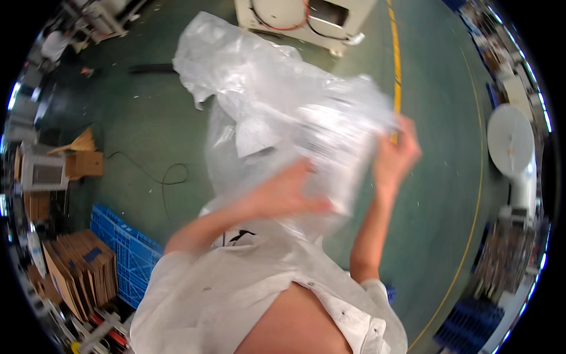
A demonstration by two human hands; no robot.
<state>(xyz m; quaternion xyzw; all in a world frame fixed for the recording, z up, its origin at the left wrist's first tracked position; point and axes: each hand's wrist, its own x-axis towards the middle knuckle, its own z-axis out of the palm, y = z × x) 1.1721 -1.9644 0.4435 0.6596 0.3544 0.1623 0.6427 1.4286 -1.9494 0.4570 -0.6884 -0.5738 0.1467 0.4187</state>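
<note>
A large, crumpled, translucent plastic bag (253,76) spreads out in front of my body, its far end reaching up and to the left. In its nearer right part shows a pale, whitish flat bundle (336,141), too blurred to name. My right hand (401,147) is closed on the upper right edge of the plastic, fingers bent together. My left hand (289,192) lies against the near left side of the bundle, thumb and fingers apart. Both hands are smeared by motion.
Beyond the bag stands a cream machine base (306,23) with cables. Flattened cardboard boxes (82,271) lean beside a blue plastic pallet (127,253) at left. A thin cable (171,180) lies on the green floor. A yellow line (396,65) runs away at right.
</note>
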